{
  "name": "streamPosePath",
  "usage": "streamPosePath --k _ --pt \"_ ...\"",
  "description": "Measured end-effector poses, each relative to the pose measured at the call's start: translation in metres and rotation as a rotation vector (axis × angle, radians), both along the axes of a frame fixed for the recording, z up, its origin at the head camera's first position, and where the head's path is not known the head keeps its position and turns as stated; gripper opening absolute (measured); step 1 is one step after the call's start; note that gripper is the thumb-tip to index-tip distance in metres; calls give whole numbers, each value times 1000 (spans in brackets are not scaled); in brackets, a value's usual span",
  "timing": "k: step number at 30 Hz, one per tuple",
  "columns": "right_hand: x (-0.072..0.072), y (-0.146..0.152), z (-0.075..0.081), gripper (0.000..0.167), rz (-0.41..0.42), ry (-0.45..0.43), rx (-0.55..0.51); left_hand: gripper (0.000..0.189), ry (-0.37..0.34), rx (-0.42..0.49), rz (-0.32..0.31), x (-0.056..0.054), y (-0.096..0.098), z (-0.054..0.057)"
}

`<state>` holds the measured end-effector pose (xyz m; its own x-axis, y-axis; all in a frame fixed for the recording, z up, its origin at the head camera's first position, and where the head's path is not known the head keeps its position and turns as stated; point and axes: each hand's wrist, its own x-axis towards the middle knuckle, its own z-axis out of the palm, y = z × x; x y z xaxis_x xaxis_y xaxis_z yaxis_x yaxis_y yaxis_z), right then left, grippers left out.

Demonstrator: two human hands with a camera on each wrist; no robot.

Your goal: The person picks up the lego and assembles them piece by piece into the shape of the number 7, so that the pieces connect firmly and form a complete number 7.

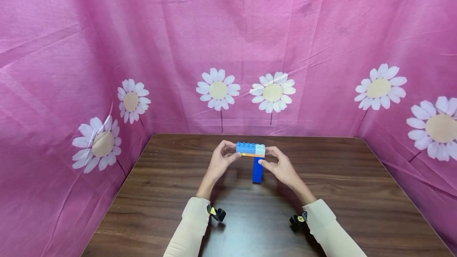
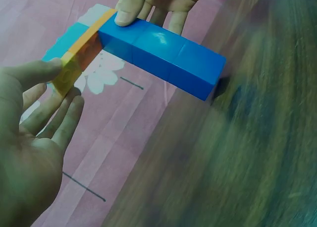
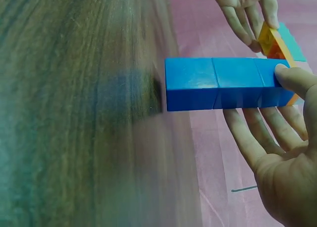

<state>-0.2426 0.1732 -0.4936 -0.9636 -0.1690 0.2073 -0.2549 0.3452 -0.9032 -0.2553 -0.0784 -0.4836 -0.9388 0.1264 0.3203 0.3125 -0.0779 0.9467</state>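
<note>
A building-brick structure stands upright between the two hands. Its column [image 3: 213, 83] is a stack of three dark blue bricks. Across the top runs a thin orange and yellow layer [image 2: 84, 53], overhanging to the left. A light blue brick [image 1: 245, 147] and a pale brick [image 1: 260, 150] sit side by side on that layer. The left hand [image 1: 218, 162] pinches the overhanging left end, thumb in front and fingers behind. The right hand [image 1: 282, 166] grips the column near its top, its thumb on the uppermost blue brick. Whether the column's foot touches the table cannot be told.
A brown wood-grain table [image 1: 160, 193] lies under both arms. Behind and beside it hangs a pink cloth [image 1: 178, 31] printed with white daisies. Black wrist cameras [image 1: 216, 213] are strapped at both sleeve cuffs.
</note>
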Motion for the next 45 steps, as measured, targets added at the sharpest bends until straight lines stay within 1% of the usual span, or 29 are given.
streamPosePath --k 2,6,10,15,21,25,29,33,35,39,42,45 --pt "1 1 0 46 -7 -13 0 29 3 7 17 1 3 0" --pt "4 4 -2 48 -16 -37 -19 24 -9 28 41 0 8 -2" --pt "4 7 -5 44 -41 -39 -47 23 -42 -3 62 -3 13 -6" --pt "0 11 -9 41 -66 -55 -25 24 -63 -85 84 -9 18 -12" --pt "-5 13 -11 45 -134 -95 118 23 -71 -238 140 -15 22 -19" --pt "-10 14 -15 44 -170 -86 162 26 -100 -286 127 -17 24 -24" --pt "-14 12 -19 44 -164 -107 167 28 -137 -268 92 -19 24 -28" --pt "-17 11 -22 45 -162 -123 198 28 -146 -265 68 -23 24 -31" --pt "-18 10 -24 43 -162 -126 204 28 -142 -289 68 -24 23 -32" --pt "-20 8 -27 38 -158 -124 194 30 -136 -366 80 -27 22 -35" --pt "-20 8 -29 35 -154 -118 208 32 -153 -416 83 -28 21 -38" --pt "-20 6 -29 36 -153 -130 218 33 -180 -442 75 -29 21 -41"
